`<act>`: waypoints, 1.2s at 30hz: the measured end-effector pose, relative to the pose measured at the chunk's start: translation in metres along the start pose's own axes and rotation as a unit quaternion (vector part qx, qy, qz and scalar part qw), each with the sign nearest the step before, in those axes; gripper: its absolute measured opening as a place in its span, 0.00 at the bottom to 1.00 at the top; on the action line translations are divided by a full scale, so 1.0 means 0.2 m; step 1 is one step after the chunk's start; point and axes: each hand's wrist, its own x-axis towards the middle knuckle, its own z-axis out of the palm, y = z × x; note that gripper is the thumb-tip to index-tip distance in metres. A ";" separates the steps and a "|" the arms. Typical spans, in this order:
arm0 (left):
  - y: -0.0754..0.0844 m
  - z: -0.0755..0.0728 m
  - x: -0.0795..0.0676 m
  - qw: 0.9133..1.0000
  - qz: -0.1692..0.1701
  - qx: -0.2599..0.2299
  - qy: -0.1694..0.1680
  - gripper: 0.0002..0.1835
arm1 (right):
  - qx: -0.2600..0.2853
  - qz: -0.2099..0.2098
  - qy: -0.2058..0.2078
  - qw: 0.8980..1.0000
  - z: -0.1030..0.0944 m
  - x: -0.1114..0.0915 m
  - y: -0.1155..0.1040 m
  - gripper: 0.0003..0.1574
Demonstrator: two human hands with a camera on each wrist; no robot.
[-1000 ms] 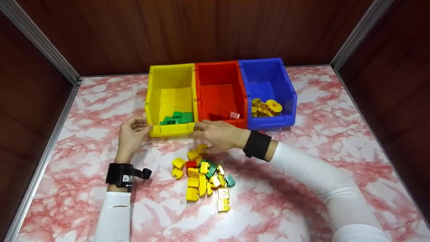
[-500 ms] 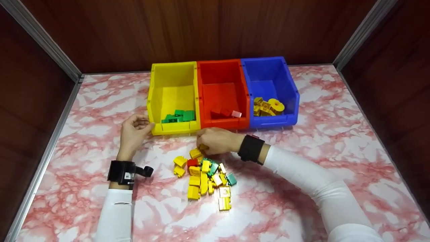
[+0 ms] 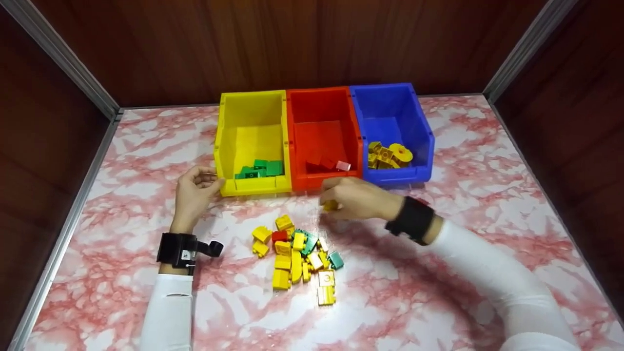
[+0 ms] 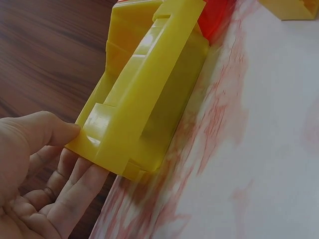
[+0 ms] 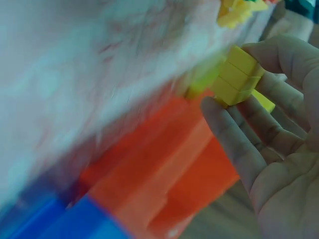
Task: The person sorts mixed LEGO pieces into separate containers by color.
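Observation:
My left hand (image 3: pixel 194 197) pinches the front left corner of the yellow bin (image 3: pixel 253 186); in the left wrist view the thumb lies on its front and the fingers are behind the corner. A yellow toy brick (image 5: pixel 237 79), marked by lines across its side, is held between the thumb and fingers of my right hand (image 3: pixel 358 199). That hand is just in front of the red bin (image 3: pixel 304 184), above the table. Below it lies a loose pile of mostly yellow bricks (image 3: pixel 282 262), with a red brick (image 3: pixel 279 236) and green bricks (image 3: pixel 336 260) among them.
Green bricks (image 3: pixel 273 168) lie in the yellow bin, red and pink ones in the red bin. The blue bin (image 3: pixel 423 168) on the right holds yellow bricks (image 3: pixel 385 155). Dark wood panels (image 3: pixel 312 44) wall the back and sides of the marbled table (image 3: pixel 161 131).
My right hand closed on a yellow brick at the top of the pile, then moved right with it, toward the red and blue bins. My left hand has stayed at the yellow bin's corner.

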 end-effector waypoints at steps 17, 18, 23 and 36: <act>-0.02 -0.01 0.00 1.000 0.007 -0.009 0.004 0.17 | -0.093 0.115 0.063 0.987 -0.39 -0.40 0.33 0.07; -0.03 -0.01 0.00 1.000 0.006 -0.009 0.004 0.17 | -0.099 0.126 0.060 0.985 -0.40 -0.40 0.35 0.06; -0.03 0.00 0.00 1.000 0.003 -0.007 0.004 0.18 | -0.108 0.194 0.034 0.975 -0.43 -0.37 0.48 0.04; -0.01 0.00 0.00 1.000 0.009 0.001 0.004 0.17 | -0.130 0.260 0.004 0.957 -0.35 -0.35 0.59 0.09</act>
